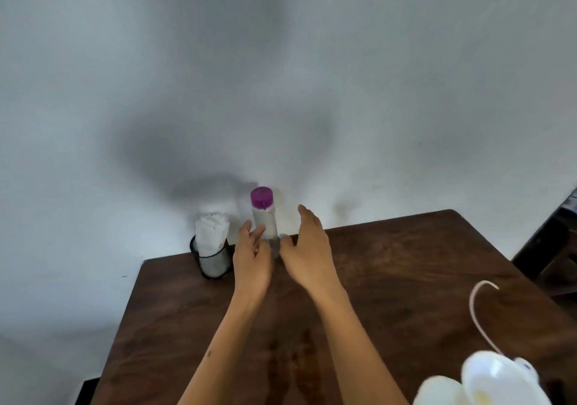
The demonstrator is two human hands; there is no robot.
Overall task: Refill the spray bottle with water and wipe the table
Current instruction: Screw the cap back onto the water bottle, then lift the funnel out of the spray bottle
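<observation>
A clear bottle (pixel 265 217) with a purple cap stands upright at the far edge of the dark wooden table (pixel 406 264), by the white wall. My left hand (pixel 251 256) reaches along its left side, fingers spread and touching or just short of it. My right hand (pixel 307 248) is on its right side, fingers apart, thumb near the bottle's base. Neither hand is clasped around the bottle. A white rolled cloth (pixel 212 229) stands in a black mesh cup (pixel 214 264) to the left of the bottle. A white spray head (pixel 496 379) with its thin tube (pixel 474 304) lies at the near right.
A dark piece of furniture (pixel 549 248) stands beyond the table's right edge. Wet streaks (pixel 296 364) mark the table near its front middle. The table's left edge drops off to a pale floor.
</observation>
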